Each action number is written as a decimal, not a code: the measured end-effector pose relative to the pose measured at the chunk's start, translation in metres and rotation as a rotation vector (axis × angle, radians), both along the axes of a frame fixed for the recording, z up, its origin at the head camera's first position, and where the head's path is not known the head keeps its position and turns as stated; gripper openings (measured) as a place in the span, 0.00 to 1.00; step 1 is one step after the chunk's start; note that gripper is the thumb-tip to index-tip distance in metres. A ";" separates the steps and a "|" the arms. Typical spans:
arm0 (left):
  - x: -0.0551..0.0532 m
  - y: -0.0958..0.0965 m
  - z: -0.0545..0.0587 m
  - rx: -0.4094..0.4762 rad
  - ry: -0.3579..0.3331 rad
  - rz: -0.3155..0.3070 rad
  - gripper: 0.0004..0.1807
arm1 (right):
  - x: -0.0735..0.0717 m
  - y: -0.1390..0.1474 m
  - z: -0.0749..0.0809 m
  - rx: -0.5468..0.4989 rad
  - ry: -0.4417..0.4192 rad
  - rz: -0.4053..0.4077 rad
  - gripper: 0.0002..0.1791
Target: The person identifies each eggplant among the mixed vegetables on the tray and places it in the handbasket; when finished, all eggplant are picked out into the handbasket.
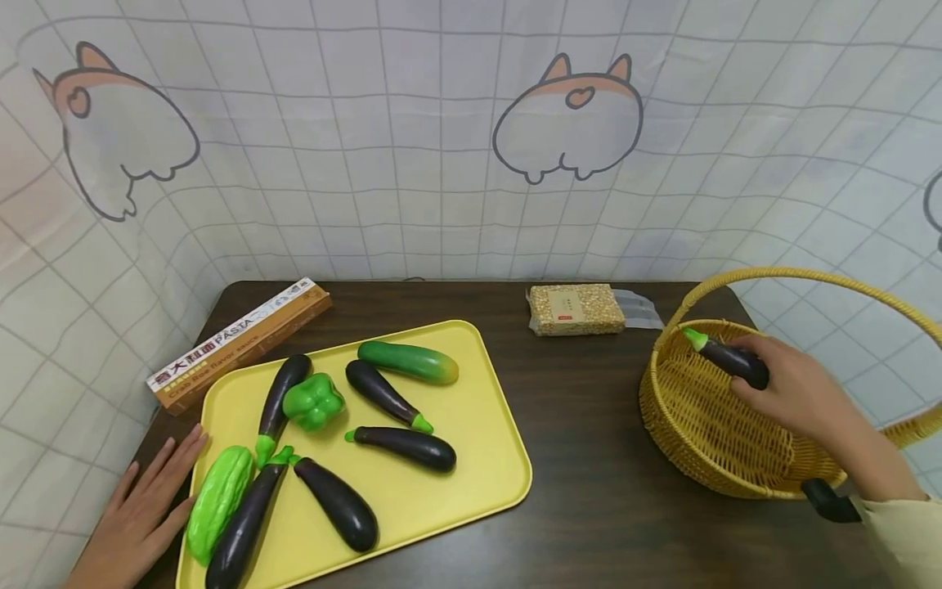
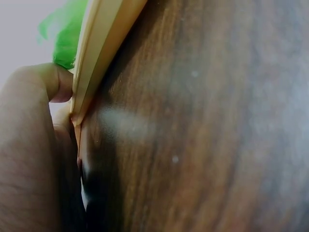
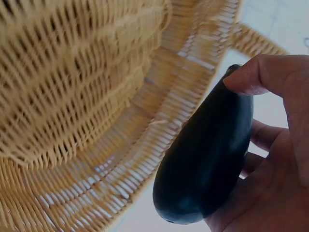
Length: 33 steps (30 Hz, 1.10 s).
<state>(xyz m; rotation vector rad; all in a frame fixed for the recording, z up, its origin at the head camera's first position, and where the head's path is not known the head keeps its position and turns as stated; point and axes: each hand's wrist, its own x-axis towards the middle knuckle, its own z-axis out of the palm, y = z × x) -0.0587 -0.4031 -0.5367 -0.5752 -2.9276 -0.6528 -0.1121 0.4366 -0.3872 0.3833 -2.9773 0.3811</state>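
Over the mouth of the yellow wicker basket (image 1: 666,425), my right hand (image 1: 791,388) grips a dark purple eggplant (image 1: 728,360) by its thick end, its green stem pointing up and left. The right wrist view shows thumb and fingers around the eggplant (image 3: 205,154), with the basket's woven wall (image 3: 87,87) beside it. My left hand (image 1: 143,507) lies with fingers extended at the left edge of the yellow tray (image 1: 471,458), its thumb touching the rim. On that tray are several eggplants (image 1: 334,499), a green bell pepper (image 1: 314,402), a cucumber (image 1: 408,362) and a light green bitter melon (image 1: 219,503).
A pasta box (image 1: 239,348) lies behind the tray at the left. Toward the back right of the dark wooden table (image 1: 581,442) sits a clear pack of grains (image 1: 576,309). The basket's tall handle (image 1: 809,278) arches above my right arm.
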 end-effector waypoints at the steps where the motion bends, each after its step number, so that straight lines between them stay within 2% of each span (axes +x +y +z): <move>1: 0.000 0.000 0.000 -0.003 0.004 0.000 0.42 | -0.003 0.003 -0.001 0.010 -0.025 -0.001 0.29; 5: -0.001 -0.001 0.002 0.009 0.008 -0.010 0.42 | -0.012 0.011 -0.005 0.028 -0.122 -0.021 0.29; 8: -0.001 -0.001 0.002 0.022 0.007 -0.016 0.42 | -0.015 0.016 -0.009 0.033 -0.162 -0.041 0.29; 18: 0.000 -0.003 0.000 0.012 0.012 -0.010 0.42 | -0.023 0.025 -0.027 -0.050 -0.187 -0.023 0.28; 26: 0.000 -0.003 -0.001 0.008 0.031 -0.007 0.42 | -0.030 0.032 -0.037 -0.038 -0.222 -0.015 0.28; 33: -0.002 -0.003 -0.002 -0.011 0.012 0.002 0.42 | -0.033 0.038 -0.047 -0.040 -0.247 -0.023 0.27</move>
